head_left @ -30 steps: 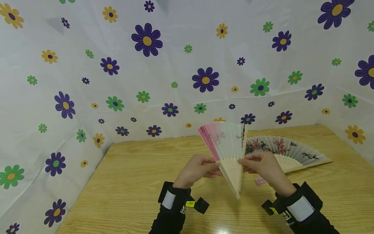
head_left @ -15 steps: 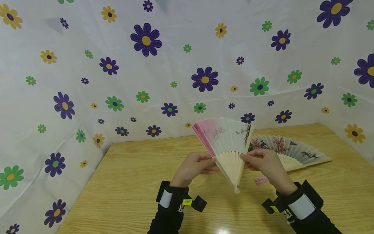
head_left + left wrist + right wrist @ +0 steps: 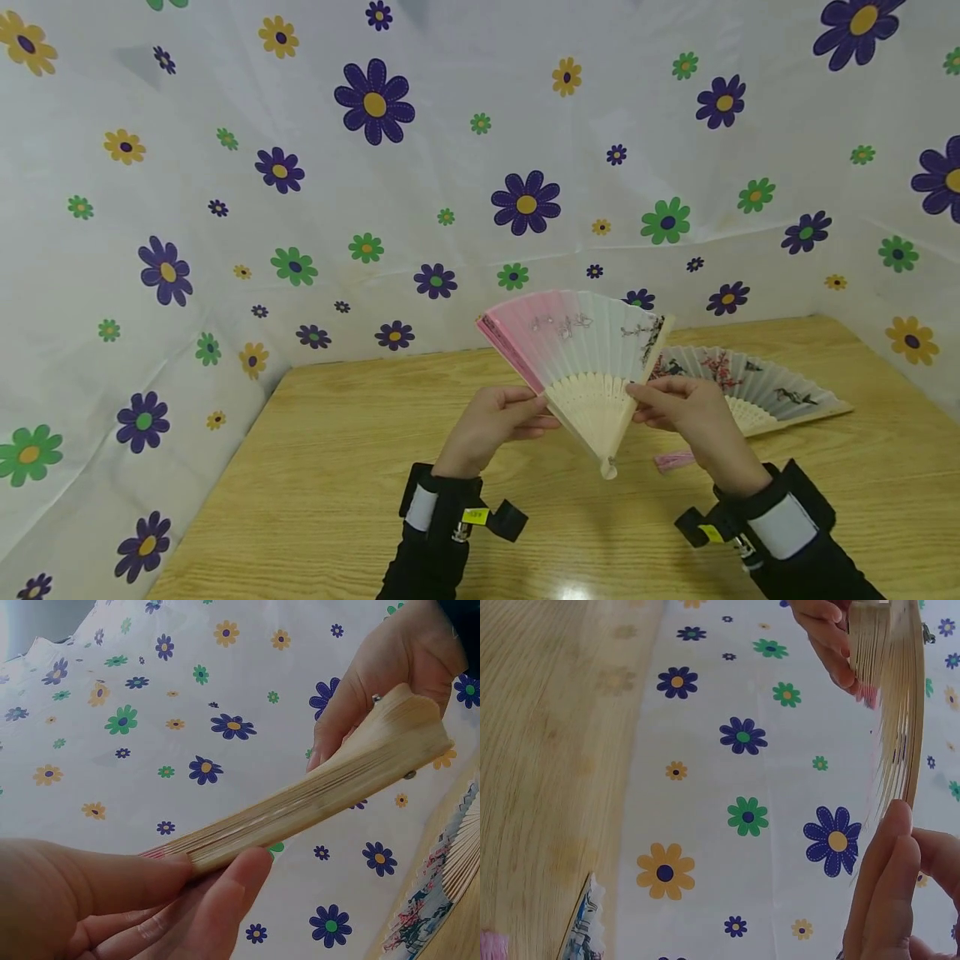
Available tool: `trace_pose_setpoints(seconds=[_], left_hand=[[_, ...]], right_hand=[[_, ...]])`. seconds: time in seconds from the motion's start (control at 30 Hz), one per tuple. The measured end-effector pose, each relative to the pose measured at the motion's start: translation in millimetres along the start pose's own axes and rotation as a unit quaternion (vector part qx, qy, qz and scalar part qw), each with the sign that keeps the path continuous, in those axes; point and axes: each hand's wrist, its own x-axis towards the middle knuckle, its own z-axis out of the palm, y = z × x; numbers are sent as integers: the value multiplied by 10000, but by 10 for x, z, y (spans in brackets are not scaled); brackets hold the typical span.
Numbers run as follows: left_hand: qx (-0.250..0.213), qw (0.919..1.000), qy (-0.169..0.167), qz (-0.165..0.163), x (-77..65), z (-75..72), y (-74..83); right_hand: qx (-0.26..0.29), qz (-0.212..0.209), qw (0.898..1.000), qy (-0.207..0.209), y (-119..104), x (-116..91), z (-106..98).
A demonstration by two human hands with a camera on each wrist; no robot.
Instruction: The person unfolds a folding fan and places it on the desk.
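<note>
Above the table, a partly spread folding fan [image 3: 581, 342] with a pink-to-white leaf and pale wooden ribs is held up between both hands. My left hand [image 3: 491, 425] pinches its left edge, where ribs are still stacked together, as the left wrist view shows in the folded sticks [image 3: 300, 810]. The right hand [image 3: 693, 421] pinches the right outer stick between thumb and fingers; in the right wrist view the ribs [image 3: 900, 712] fan apart. The pivot end points down, touching neither hand.
Behind the right hand, a second fan [image 3: 787, 396] with blossom and bird prints lies spread on the wooden table [image 3: 337, 467]. A pink tassel [image 3: 673, 460] lies near it. A flower-patterned cloth [image 3: 435, 167] rises behind and beside the table.
The pink fan has spread wider, its left edge moving left and its right edge moving right. It has risen slightly, and the hands have drawn a little apart.
</note>
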Motion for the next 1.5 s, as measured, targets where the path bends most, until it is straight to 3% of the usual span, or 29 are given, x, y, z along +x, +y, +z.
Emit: trace_pose_setpoints(seconds=[0.73,1.2,1.37,1.5], left_hand=[[-468,9982,374,87,-32,-23,32],[-576,9966,544,228,-44,-113,39],[-719,9954,593,209,-35,-116,34],[-861,9938,695,128,-27,-115,30]], right_hand=[[1180,261,9925,-172,-6,2,-86],[2292,361,9712,-547,8,9,-162],[2617,252,9619,-757,110,76,-194],[2661,297,9602,-790,129,92,-210]])
